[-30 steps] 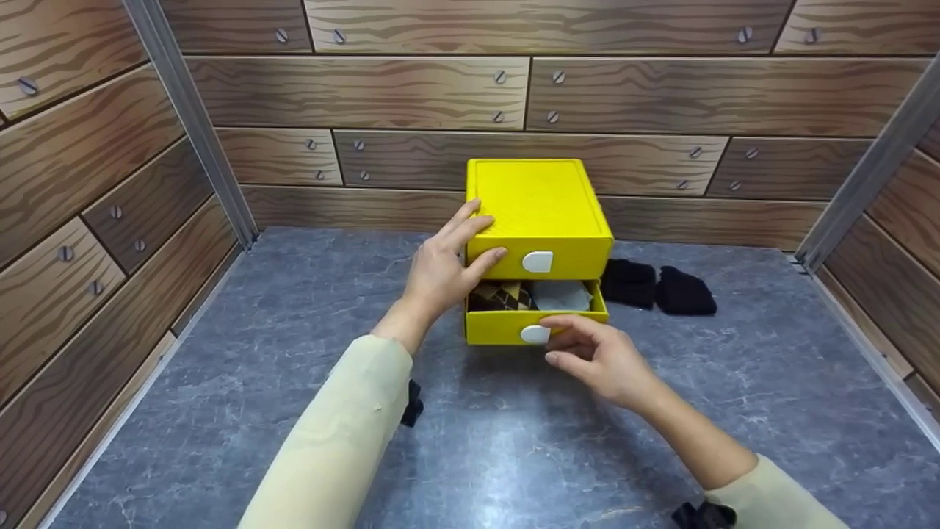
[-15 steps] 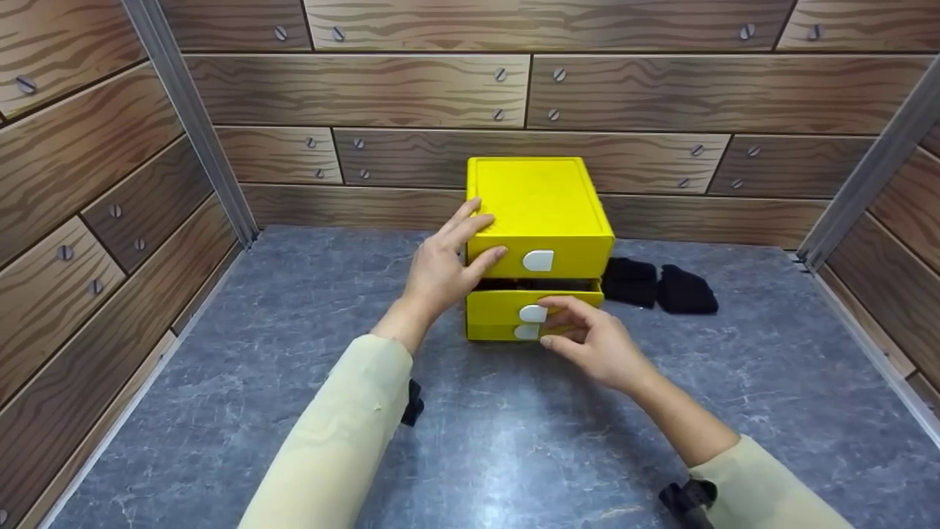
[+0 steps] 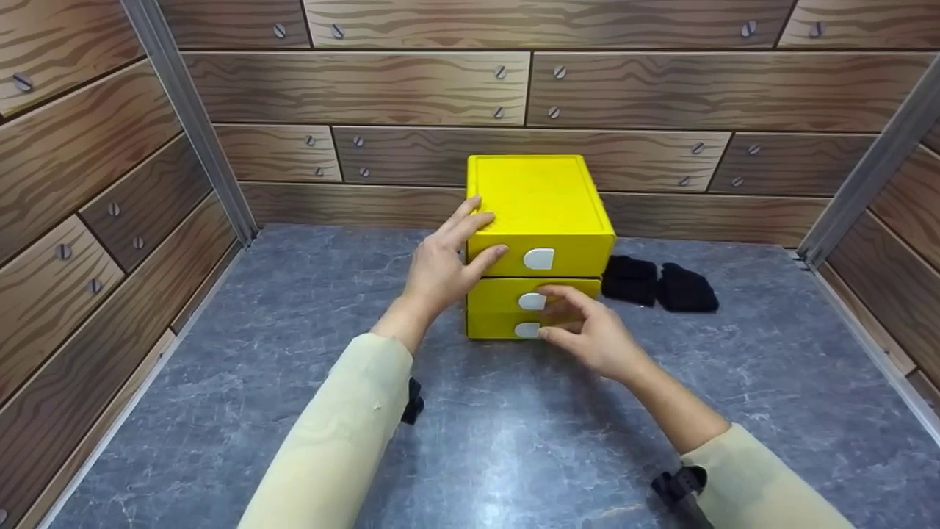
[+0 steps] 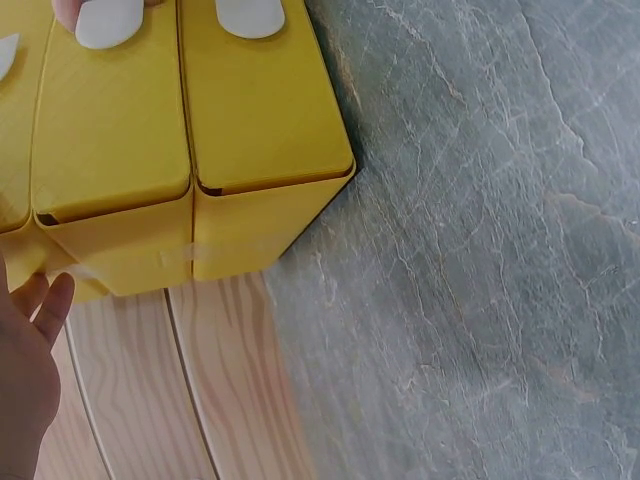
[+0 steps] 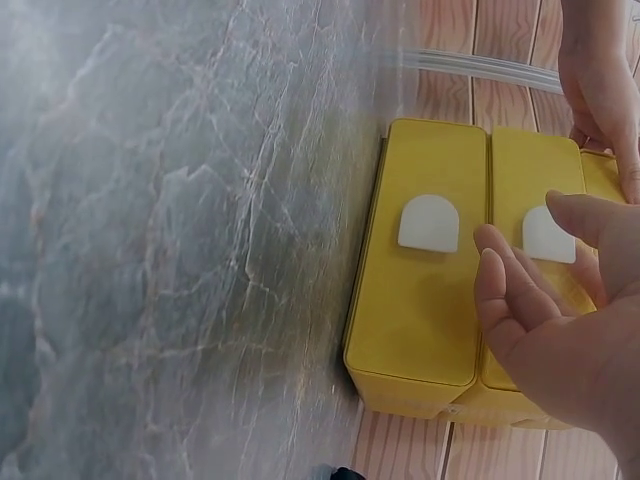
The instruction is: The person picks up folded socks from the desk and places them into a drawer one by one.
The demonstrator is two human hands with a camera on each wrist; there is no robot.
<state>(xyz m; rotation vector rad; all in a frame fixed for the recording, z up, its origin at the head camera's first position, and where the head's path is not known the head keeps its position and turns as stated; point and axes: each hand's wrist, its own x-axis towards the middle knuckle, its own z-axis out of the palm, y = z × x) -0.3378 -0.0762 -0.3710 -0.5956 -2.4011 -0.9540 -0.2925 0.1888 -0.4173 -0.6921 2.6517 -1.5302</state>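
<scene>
A yellow drawer unit [image 3: 536,195] with three stacked drawers stands near the back wall, each front bearing a white handle. The middle drawer [image 3: 499,294] sits flush, or nearly so, with the others. My left hand [image 3: 440,272] rests on the unit's upper left corner, fingers over the top edge and thumb on the front. At the middle drawer's front, my right hand [image 3: 598,334] has its fingertips by the white tab handle [image 5: 548,237], fingers loosely bent and thumb apart from them. What the drawers hold is hidden.
Two black folded cloth items [image 3: 628,279] lie on the grey marbled tabletop [image 3: 330,294], just right of the unit. Wood-patterned panels [image 3: 404,88] wall in the back and both sides, with metal posts at the corners.
The middle drawer, pulled out a second ago with patterned and pale grey fabric showing, has slid back in. My right hand moved inward with it; my left hand stayed on the unit.
</scene>
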